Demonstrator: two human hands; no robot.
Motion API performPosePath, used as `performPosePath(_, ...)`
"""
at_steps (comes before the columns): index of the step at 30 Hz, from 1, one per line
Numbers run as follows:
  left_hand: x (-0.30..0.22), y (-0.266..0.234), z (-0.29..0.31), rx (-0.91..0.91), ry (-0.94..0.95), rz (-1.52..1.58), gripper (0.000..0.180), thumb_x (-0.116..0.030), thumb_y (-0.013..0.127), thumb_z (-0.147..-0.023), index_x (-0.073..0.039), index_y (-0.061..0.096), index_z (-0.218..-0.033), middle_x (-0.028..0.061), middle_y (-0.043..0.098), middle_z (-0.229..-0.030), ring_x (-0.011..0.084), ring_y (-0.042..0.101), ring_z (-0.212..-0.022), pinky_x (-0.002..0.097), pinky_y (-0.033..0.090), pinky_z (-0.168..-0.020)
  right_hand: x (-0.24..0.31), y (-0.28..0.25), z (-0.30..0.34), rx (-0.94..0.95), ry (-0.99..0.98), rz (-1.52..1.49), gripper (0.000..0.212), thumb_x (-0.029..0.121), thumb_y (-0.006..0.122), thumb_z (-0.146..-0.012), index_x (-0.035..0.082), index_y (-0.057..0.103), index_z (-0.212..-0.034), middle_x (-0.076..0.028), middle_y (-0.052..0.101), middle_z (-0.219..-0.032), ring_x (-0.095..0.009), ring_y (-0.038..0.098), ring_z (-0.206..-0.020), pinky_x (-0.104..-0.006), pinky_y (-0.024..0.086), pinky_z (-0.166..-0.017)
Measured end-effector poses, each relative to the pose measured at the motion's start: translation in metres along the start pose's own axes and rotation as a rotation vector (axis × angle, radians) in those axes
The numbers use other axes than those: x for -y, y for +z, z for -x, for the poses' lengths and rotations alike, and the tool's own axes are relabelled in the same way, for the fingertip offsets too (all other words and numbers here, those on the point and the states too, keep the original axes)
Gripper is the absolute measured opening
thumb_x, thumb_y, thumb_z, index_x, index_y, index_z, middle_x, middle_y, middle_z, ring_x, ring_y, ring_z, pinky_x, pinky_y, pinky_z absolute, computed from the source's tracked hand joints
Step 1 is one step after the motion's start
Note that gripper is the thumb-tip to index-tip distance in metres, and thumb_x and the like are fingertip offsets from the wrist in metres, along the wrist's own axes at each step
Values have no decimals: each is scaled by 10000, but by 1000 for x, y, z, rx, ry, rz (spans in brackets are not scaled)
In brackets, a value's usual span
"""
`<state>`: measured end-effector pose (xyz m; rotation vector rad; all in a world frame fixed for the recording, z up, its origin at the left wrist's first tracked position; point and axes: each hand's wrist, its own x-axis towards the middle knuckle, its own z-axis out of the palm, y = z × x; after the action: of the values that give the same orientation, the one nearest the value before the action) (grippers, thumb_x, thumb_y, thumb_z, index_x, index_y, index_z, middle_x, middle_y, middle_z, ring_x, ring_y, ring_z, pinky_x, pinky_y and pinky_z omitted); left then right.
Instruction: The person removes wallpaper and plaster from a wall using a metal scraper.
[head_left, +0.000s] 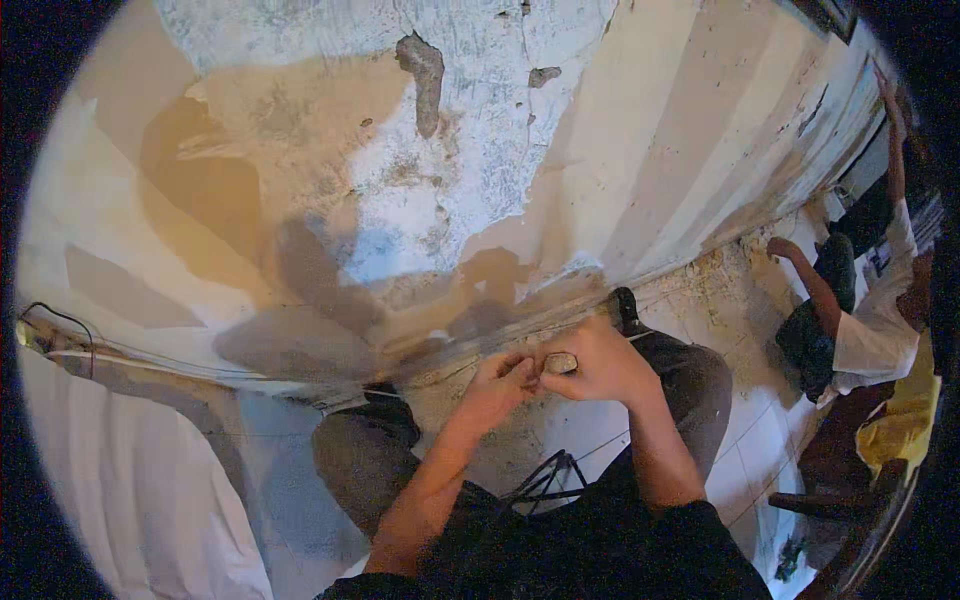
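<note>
In front of the wall my right hand [598,365] is closed around a small thing with an oval, greyish-tan end [561,363]. That end shows between thumb and fingers; the rest is hidden in the grip. Close against it on the left, my left hand [503,380] has its fingers bent and pressed together. What those fingers pinch, if anything, is too small to make out. Both hands are above the gap between my knees, apart from the wall [470,170], where paint has peeled to pale plaster.
Crumbled debris [440,408] lies along the wall's foot. A white cloth-like cover [120,470] is at left, beside a cable [75,320]. At right a person [865,340] sits near a wooden chair [840,505] and yellow cloth [895,430]. A black metal frame [550,478] stands below me.
</note>
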<state>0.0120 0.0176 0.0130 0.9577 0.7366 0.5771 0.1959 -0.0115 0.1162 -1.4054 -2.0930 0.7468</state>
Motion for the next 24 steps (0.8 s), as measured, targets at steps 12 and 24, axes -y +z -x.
performPosePath(12,12,-2,-3,197,-69,336,361,-222,584,-959,0,522,-1237,96,606,-1165,197,605,-1013,353,515,-890,0,2,1,-92,-90,123,182,241,690,-692,77,696,-770,-168,619,-638,-371,615,-607,-424,487,-563)
performPosePath(24,19,-1,0,231,-18,320,328,-178,628,-927,-33,559,-1213,42,626,-1091,167,614,-952,313,516,-835,3,-3,3,54,11,-6,339,302,669,-720,119,721,-1000,-218,669,-867,-414,639,-797,-481,521,-750)
